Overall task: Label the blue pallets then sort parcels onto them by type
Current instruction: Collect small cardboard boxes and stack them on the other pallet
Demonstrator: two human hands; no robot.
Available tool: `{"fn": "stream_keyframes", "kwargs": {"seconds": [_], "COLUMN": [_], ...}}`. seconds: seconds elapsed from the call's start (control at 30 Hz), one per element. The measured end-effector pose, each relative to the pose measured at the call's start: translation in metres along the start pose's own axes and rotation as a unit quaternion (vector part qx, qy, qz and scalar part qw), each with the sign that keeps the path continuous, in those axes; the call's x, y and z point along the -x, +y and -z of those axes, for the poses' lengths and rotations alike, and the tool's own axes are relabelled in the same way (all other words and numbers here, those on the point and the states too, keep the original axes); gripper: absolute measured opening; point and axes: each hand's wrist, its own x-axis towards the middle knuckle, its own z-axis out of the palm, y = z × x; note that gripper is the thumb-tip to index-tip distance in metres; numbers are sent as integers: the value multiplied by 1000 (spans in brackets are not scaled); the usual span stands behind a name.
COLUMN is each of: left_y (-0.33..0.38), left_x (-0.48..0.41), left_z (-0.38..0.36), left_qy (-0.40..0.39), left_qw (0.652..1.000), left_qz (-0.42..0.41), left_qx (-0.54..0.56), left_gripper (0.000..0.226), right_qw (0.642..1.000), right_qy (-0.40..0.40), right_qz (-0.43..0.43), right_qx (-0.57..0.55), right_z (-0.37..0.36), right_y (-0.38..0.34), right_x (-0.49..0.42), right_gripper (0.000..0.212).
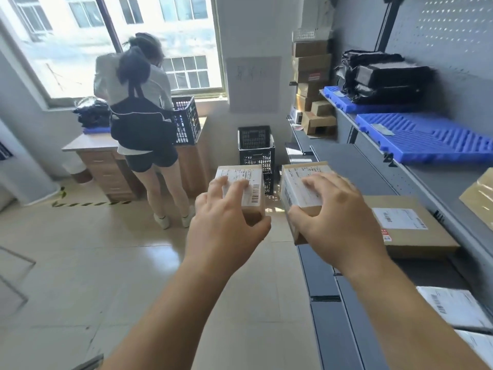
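Left hand (226,222) grips a small cardboard parcel (241,186), fingers (234,188) spread over its white shipping label, thumb under. Right hand (336,212) clamps a like parcel (298,182) the same way. Both ride over the floor, just left of the grey bench (354,166). Empty blue pallet (426,137) lies on the bench's right side; a farther pallet (338,100) carries black bags (384,76). Advice: keep labels up, carry level, set both small boxes together on the empty pallet, square to its edge.
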Motion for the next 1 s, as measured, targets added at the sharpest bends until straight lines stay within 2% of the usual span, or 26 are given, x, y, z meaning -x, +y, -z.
{"fn": "stream_keyframes", "kwargs": {"seconds": [0.3,0.47,0.63,1.0], "left_y": [-34,-57,-68,-9], "left_x": [-119,-213,-300,-429], "left_z": [-43,-60,-76,-149], "left_qy": [4,-5,-28,-78], "left_qw": [1000,1000,998,985], "left_qz": [11,-16,-46,-144], "left_qx": [8,27,27,52], "left_gripper": [72,69,68,69], "right_qw": [1000,999,996,986], "right_qy": [-9,25,49,110], "right_qz": [3,-23,-58,-102], "right_qx": [9,29,46,73], "right_z": [-65,-99,-121,-120], "right_y": [17,17,24,92], "right_x": [-111,-191,-254,-351], "right_gripper": [59,52,53,53]}}
